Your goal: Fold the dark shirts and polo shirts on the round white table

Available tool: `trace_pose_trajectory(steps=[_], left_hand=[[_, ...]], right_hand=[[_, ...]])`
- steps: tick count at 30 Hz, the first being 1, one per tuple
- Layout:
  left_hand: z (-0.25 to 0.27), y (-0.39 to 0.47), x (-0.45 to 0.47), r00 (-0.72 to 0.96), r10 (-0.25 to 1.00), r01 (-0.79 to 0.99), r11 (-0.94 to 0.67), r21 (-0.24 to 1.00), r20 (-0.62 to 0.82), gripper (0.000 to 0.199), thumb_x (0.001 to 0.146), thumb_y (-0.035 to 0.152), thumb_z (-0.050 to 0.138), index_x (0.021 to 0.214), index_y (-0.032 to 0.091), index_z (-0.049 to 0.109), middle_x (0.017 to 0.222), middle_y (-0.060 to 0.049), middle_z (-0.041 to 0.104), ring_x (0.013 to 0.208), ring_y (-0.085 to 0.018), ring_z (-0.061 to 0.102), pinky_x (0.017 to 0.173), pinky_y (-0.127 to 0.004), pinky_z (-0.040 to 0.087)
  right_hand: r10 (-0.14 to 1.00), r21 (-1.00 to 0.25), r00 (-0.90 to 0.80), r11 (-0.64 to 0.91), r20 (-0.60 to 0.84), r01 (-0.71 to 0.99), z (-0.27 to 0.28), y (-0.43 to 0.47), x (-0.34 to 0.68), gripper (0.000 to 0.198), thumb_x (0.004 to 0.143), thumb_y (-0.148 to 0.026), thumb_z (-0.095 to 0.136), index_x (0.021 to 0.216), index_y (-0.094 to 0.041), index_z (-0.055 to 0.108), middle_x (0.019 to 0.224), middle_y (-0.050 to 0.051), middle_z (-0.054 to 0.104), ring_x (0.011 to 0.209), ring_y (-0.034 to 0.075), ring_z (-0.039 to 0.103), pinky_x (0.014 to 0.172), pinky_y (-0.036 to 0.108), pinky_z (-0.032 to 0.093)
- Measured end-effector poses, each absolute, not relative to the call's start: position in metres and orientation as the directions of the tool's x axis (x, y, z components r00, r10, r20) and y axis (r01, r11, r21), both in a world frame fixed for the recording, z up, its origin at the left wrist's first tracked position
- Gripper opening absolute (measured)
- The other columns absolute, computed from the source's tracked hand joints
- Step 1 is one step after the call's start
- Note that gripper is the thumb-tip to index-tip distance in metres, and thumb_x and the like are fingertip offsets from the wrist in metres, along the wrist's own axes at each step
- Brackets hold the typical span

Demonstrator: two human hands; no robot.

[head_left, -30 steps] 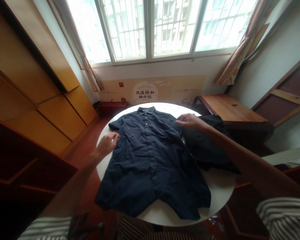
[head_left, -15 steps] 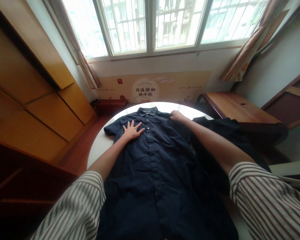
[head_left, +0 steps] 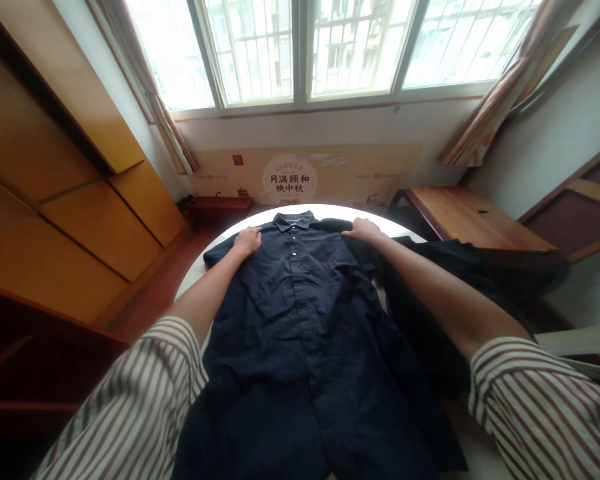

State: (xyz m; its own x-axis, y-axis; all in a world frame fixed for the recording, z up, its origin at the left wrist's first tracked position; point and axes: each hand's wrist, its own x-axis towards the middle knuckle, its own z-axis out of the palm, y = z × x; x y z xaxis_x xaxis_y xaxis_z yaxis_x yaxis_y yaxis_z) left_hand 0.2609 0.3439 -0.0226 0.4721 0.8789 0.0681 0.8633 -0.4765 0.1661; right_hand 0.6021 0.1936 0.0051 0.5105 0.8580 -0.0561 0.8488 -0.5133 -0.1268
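A dark navy short-sleeved shirt (head_left: 300,320) lies front up on a round white table (head_left: 193,273), its collar at the far edge and its buttons running down the middle. My left hand (head_left: 249,241) is closed on the shirt's left shoulder, near the sleeve. At the opposite shoulder, my right hand (head_left: 364,230) pinches the cloth with its fingers curled. The shirt is wrinkled across the chest, and its lower end spreads toward me.
A black garment (head_left: 445,260) lies on the table's right side, partly under my right forearm. Beyond stands a wooden desk (head_left: 480,217) at the right. Wooden cabinets (head_left: 95,227) line the left, and a printed banner (head_left: 340,173) hangs below the window.
My left hand has gone from lying spread on the chest to gripping the left shoulder. My right hand has shifted slightly right, and the cloth at that shoulder has moved.
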Motion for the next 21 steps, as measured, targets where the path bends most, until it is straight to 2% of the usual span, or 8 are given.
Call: trace_pose_trajectory(steps=[3,6,9,11,17,19,21], left_hand=[[-0.016,0.363,0.23,0.326,0.943,0.928,-0.334,0.164,0.074,0.054,0.093,0.042,0.053,0.134,0.007,0.057,0.135,-0.025,0.057,0.128,-0.036,0.054,0.104,-0.046,0.045],[-0.018,0.374,0.212,0.287,0.956,0.938,-0.292,0.186,0.053,0.048,0.086,0.042,0.064,0.122,0.01,0.067,0.121,-0.02,0.067,0.116,-0.032,0.062,0.098,-0.038,0.05],[-0.024,0.38,0.209,0.309,0.947,0.923,-0.32,0.215,0.085,0.03,0.09,0.032,0.057,0.111,0.016,0.073,0.115,-0.014,0.069,0.111,-0.026,0.064,0.098,-0.03,0.049],[-0.026,0.384,0.212,0.301,0.946,0.919,-0.322,0.226,0.124,0.03,0.092,0.028,0.052,0.109,0.014,0.073,0.119,-0.015,0.066,0.11,-0.026,0.064,0.098,-0.03,0.048],[-0.02,0.395,0.225,0.265,0.939,0.913,-0.318,0.255,0.221,0.035,0.097,0.026,0.041,0.118,0.012,0.066,0.127,-0.018,0.06,0.116,-0.027,0.06,0.1,-0.034,0.047],[-0.016,0.397,0.224,0.262,0.938,0.912,-0.317,0.26,0.227,0.036,0.098,0.029,0.041,0.119,0.012,0.065,0.125,-0.019,0.062,0.116,-0.028,0.061,0.1,-0.035,0.047],[-0.013,0.398,0.214,0.251,0.949,0.919,-0.296,0.262,0.191,0.04,0.096,0.04,0.047,0.117,0.012,0.066,0.12,-0.019,0.065,0.114,-0.031,0.062,0.096,-0.038,0.049]], right_hand=[[0.89,-0.125,0.449,-0.456,-0.081,0.881,0.014,0.182,0.614,0.039,0.085,-0.033,0.069,0.114,-0.007,0.071,0.117,0.02,0.069,0.11,0.031,0.065,0.089,0.033,0.051],[0.899,-0.149,0.438,-0.435,-0.016,0.888,0.024,0.173,0.621,0.032,0.09,-0.025,0.06,0.116,-0.011,0.072,0.118,0.016,0.07,0.111,0.027,0.065,0.091,0.029,0.05],[0.879,-0.173,0.474,-0.459,0.055,0.871,0.031,0.168,0.626,0.039,0.095,-0.028,0.051,0.127,-0.014,0.068,0.124,0.016,0.068,0.113,0.028,0.065,0.093,0.032,0.05],[0.862,-0.206,0.498,-0.472,0.098,0.857,0.035,0.166,0.631,0.039,0.096,-0.03,0.05,0.128,-0.017,0.067,0.125,0.016,0.067,0.114,0.029,0.064,0.094,0.035,0.05],[0.811,-0.291,0.551,-0.488,0.198,0.823,0.041,0.172,0.647,0.032,0.093,-0.033,0.056,0.116,-0.018,0.074,0.12,0.015,0.069,0.112,0.029,0.064,0.097,0.037,0.049],[0.792,-0.314,0.582,-0.513,0.185,0.799,0.043,0.17,0.65,0.034,0.09,-0.041,0.063,0.108,-0.015,0.076,0.112,0.017,0.07,0.107,0.03,0.065,0.092,0.038,0.051],[0.804,-0.342,0.591,-0.537,0.071,0.771,0.047,0.164,0.654,0.041,0.081,-0.051,0.073,0.093,-0.012,0.077,0.095,0.017,0.071,0.096,0.03,0.067,0.082,0.036,0.054]])
